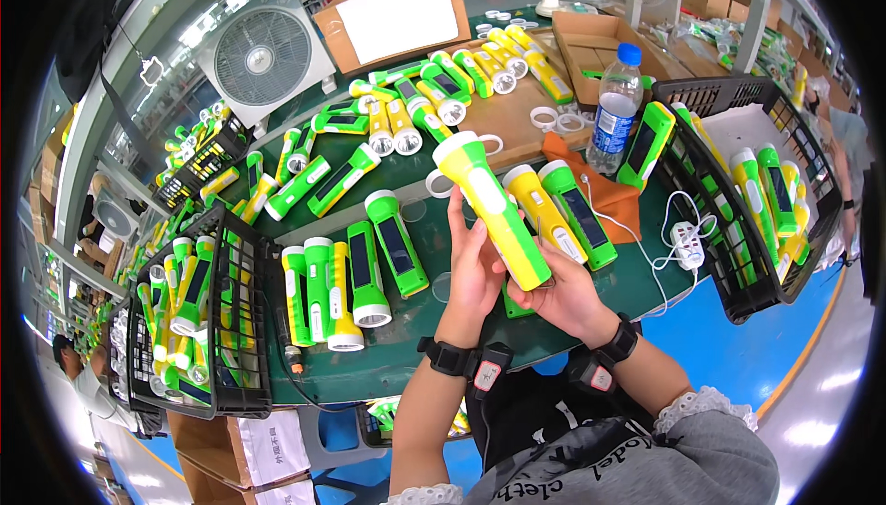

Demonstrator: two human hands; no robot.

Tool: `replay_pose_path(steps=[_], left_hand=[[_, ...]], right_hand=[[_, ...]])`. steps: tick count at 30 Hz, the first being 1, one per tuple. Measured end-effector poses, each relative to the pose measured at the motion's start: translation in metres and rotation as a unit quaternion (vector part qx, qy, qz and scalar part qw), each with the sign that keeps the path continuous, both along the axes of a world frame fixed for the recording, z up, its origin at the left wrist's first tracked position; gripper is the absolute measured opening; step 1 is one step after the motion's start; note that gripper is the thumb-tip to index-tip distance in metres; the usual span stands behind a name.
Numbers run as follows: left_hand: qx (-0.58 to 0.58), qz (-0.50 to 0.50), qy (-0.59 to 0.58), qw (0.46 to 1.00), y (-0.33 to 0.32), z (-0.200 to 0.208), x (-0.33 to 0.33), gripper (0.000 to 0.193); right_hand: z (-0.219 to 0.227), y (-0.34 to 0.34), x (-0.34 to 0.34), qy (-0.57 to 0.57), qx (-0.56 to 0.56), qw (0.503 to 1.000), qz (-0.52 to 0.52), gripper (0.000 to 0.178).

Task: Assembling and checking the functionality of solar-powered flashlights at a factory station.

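Observation:
A yellow and green flashlight (pixel 496 212) with a white-rimmed head is held up over the table, its head tilted away to the upper left. My left hand (pixel 472 263) wraps its side below the head. At its green tail end, my right hand (pixel 565 294) closes around the edge with bent fingers. Just right of it, another yellow flashlight (pixel 546 214) and a green one with a dark solar panel (pixel 580 216) lie on the green table (pixel 415 343). Part of a green item shows beneath my hands, mostly hidden.
Rows of flashlights (pixel 318 293) lie to the left. Black crates of flashlights stand left (pixel 242 320) and right (pixel 701 182). A water bottle (pixel 616 108), orange cloth (pixel 600 189) and white power strip (pixel 687 245) with a loose cord are at right. White rings (pixel 544 117) lie on cardboard.

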State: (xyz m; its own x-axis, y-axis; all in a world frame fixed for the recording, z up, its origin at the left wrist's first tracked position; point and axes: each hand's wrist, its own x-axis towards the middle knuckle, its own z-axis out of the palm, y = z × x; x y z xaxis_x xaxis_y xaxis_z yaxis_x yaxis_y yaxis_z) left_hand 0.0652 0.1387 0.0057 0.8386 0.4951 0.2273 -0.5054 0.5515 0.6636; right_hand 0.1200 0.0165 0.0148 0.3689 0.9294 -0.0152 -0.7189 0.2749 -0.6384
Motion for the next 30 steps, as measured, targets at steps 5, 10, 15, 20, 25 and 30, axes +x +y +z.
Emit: replay_pose_path(steps=[5,10,15,20,25,30], left_hand=[[0.027,0.000,-0.005,1.000,0.002,-0.004,-0.003,0.049],[-0.018,-0.035,-0.009,0.999,-0.001,0.001,-0.002,0.052],[0.181,-0.062,-0.011,0.981,-0.001,-0.018,0.001,0.043],[0.324,0.117,0.163,0.925,0.004,0.036,0.018,0.015],[0.559,0.196,0.258,0.763,0.151,0.037,0.088,0.024],[0.700,0.247,0.483,0.464,0.210,0.004,0.139,0.054]], right_hand=[[-0.004,0.000,0.003,-0.046,-0.025,0.999,0.007,0.030],[-0.010,0.005,0.004,-0.121,-0.055,0.989,-0.072,0.027],[0.029,-0.013,-0.004,-0.425,-0.056,0.820,-0.380,0.045],[0.017,-0.110,0.041,-0.671,-0.077,0.608,-0.417,0.046],[0.041,-0.220,0.064,-0.571,-0.256,0.505,-0.594,0.048],[0.080,-0.294,0.122,-0.563,-0.475,0.416,-0.534,0.039]])
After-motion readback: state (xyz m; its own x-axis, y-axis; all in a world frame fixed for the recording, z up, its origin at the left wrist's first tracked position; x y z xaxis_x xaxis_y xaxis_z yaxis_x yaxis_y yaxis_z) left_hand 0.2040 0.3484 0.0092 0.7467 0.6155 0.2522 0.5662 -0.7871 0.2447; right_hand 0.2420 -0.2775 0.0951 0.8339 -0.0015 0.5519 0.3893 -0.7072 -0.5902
